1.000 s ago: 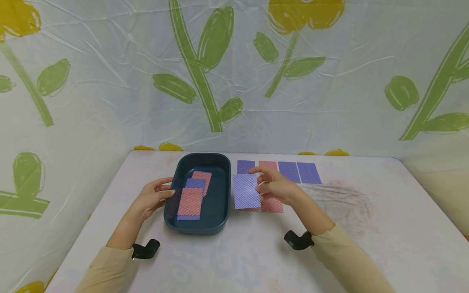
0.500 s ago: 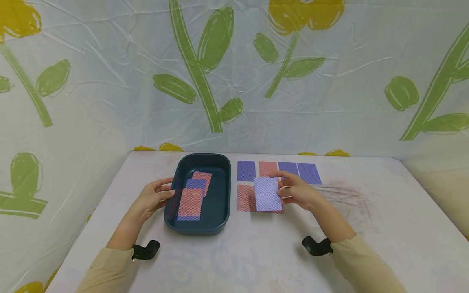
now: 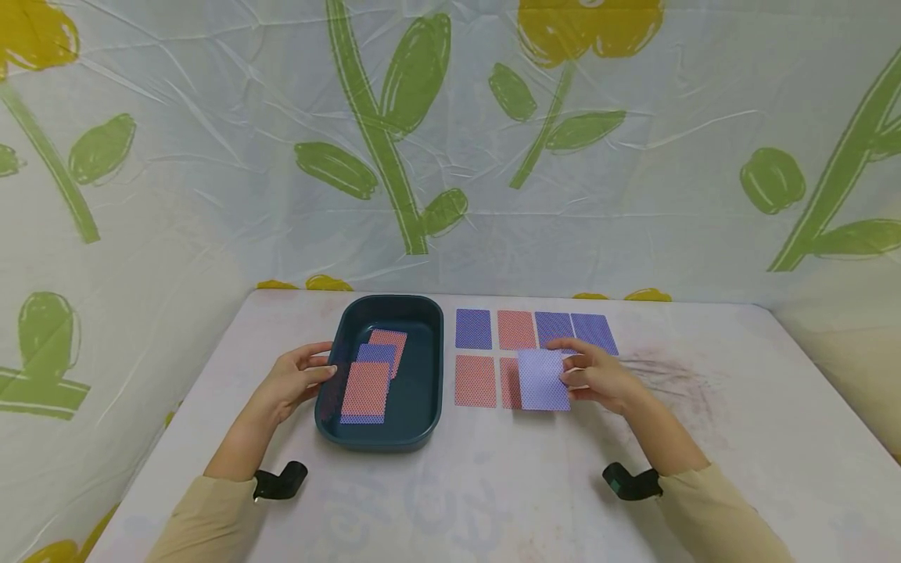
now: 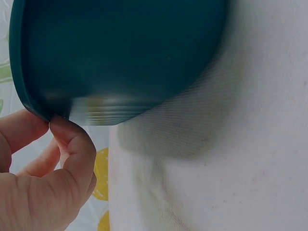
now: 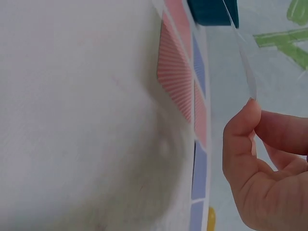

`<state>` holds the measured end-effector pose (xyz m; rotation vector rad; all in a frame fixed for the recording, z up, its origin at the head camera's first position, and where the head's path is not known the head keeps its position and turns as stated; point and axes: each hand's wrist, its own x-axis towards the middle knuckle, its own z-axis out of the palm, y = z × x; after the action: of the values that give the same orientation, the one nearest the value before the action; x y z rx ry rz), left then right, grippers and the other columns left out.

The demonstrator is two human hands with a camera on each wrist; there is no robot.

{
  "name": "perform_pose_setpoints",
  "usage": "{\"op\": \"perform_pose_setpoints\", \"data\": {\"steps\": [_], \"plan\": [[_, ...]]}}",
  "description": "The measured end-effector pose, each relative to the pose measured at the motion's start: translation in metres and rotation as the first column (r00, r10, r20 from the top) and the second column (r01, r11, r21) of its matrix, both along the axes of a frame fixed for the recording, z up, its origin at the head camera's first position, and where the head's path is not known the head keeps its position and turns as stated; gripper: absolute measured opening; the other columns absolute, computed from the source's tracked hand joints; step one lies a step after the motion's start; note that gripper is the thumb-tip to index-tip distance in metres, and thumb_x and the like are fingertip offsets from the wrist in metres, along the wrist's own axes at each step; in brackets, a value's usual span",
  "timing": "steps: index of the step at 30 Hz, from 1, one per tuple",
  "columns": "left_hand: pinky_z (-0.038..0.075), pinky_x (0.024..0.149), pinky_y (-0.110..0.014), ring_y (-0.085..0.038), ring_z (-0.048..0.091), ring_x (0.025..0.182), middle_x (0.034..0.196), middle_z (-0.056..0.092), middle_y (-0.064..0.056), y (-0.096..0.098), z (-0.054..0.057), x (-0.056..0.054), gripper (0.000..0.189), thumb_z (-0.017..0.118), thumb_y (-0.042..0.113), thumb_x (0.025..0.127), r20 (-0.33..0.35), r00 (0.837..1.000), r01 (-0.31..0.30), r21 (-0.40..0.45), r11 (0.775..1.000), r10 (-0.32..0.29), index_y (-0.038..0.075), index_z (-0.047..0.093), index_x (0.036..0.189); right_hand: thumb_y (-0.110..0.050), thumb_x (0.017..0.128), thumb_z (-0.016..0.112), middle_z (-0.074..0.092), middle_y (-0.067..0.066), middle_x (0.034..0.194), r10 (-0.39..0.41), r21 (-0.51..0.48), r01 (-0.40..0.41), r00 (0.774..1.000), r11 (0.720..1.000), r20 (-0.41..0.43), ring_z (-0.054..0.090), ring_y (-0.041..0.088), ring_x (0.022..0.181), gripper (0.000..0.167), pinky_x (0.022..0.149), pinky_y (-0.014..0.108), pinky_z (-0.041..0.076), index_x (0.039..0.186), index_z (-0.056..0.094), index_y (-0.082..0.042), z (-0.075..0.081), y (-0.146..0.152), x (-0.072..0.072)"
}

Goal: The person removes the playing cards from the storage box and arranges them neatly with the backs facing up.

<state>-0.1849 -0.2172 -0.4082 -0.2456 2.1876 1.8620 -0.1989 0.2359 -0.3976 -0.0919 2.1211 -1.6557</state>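
A blue-backed playing card is held up over the table by my right hand, which pinches its right edge between thumb and fingers. Seen edge-on in the right wrist view, the card is apart from the tabletop. My left hand grips the left rim of a dark teal tray, thumb and fingers meeting on the rim in the left wrist view. Inside the tray several red and blue cards overlap, a red card on top. The held card partly covers a red card lying beneath it.
Right of the tray, a back row on the table has a blue card, a red card and two more blue cards. In front lies another red card. A flower-patterned cloth hangs behind.
My right hand has moved to the right with the blue card, from beside the tray to over the front row's right end. The left hand and tray have stayed put.
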Motion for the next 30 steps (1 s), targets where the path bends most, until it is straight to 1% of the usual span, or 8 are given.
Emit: {"op": "perform_pose_setpoints", "data": {"steps": [8,12,20,22,25,27,29,30], "plan": [[0.046,0.071,-0.023,-0.012,0.054,0.084,0.118,0.047,-0.018,0.001,0.001,0.002,0.056,0.059,0.002,0.090,-0.001,1.000,-0.006,0.006,1.000,0.006,-0.002,0.035,0.140,0.007,0.087,0.050,0.040,0.007,0.088,0.014,-0.066,-0.012,1.000,0.998,0.024,0.047,0.014,0.070,0.052,0.060,0.025,0.047,0.135,0.032,0.001,-0.007,0.017,0.001],[0.046,0.071,-0.023,-0.012,0.053,0.084,0.118,0.047,-0.017,0.000,0.000,0.001,0.055,0.058,0.002,0.090,0.002,1.000,-0.008,0.005,1.000,0.008,-0.001,0.035,0.140,0.008,0.086,0.050,0.040,0.006,0.085,0.005,-0.068,-0.004,1.000,0.998,0.011,0.047,0.011,0.067,0.051,0.059,0.024,0.048,0.134,0.031,0.004,-0.014,0.024,0.000],[0.046,0.074,-0.023,-0.015,0.053,0.090,0.123,0.044,-0.019,0.001,0.001,0.001,0.055,0.058,0.004,0.091,0.011,1.000,-0.003,0.005,1.000,0.003,0.001,0.035,0.141,0.010,0.086,0.048,0.039,0.004,0.083,-0.065,0.010,0.065,0.997,0.998,0.036,0.045,0.012,0.068,0.052,0.059,0.025,0.045,0.135,0.030,0.006,-0.021,0.031,-0.003],[0.046,0.075,-0.023,-0.016,0.053,0.090,0.124,0.044,-0.020,0.001,0.001,0.001,0.055,0.058,0.004,0.091,0.010,1.000,0.000,0.005,1.000,0.000,0.001,0.035,0.141,0.011,0.085,0.047,0.039,0.006,0.083,-0.075,0.045,0.074,0.997,0.996,0.021,0.043,0.013,0.068,0.052,0.058,0.026,0.043,0.134,0.030,0.007,-0.022,0.031,-0.003],[0.046,0.074,-0.023,-0.016,0.054,0.090,0.123,0.044,-0.020,0.001,0.001,0.001,0.056,0.058,0.004,0.091,0.008,1.000,0.003,0.007,1.000,-0.003,0.001,0.035,0.141,0.011,0.083,0.049,0.041,0.010,0.085,-0.070,0.190,0.081,0.996,0.978,-0.064,0.043,0.015,0.066,0.050,0.055,0.027,0.041,0.131,0.036,0.008,-0.026,0.029,-0.004],[0.046,0.073,-0.023,-0.015,0.054,0.088,0.122,0.045,-0.019,0.001,0.001,0.001,0.055,0.057,0.003,0.091,0.007,1.000,0.001,0.008,1.000,-0.002,0.000,0.035,0.141,0.010,0.081,0.052,0.043,0.013,0.086,-0.043,0.309,0.086,0.989,0.947,-0.144,0.044,0.017,0.064,0.048,0.053,0.028,0.042,0.127,0.042,0.008,-0.027,0.025,-0.004],[0.046,0.073,-0.023,-0.015,0.054,0.089,0.123,0.045,-0.019,0.001,0.002,0.001,0.055,0.057,0.003,0.091,0.006,1.000,0.003,0.008,1.000,-0.003,0.000,0.034,0.141,0.009,0.078,0.057,0.047,0.014,0.084,-0.005,0.415,0.102,0.974,0.904,-0.228,0.046,0.018,0.060,0.046,0.051,0.029,0.043,0.123,0.047,0.008,-0.028,0.022,-0.004],[0.046,0.073,-0.023,-0.015,0.054,0.089,0.123,0.044,-0.019,0.001,0.002,0.001,0.055,0.056,0.003,0.091,0.006,1.000,0.003,0.006,1.000,-0.003,0.000,0.034,0.141,0.008,0.077,0.058,0.048,0.015,0.082,0.018,0.451,0.108,0.963,0.886,-0.267,0.046,0.018,0.059,0.045,0.051,0.030,0.043,0.121,0.048,0.009,-0.028,0.020,-0.004]]}}
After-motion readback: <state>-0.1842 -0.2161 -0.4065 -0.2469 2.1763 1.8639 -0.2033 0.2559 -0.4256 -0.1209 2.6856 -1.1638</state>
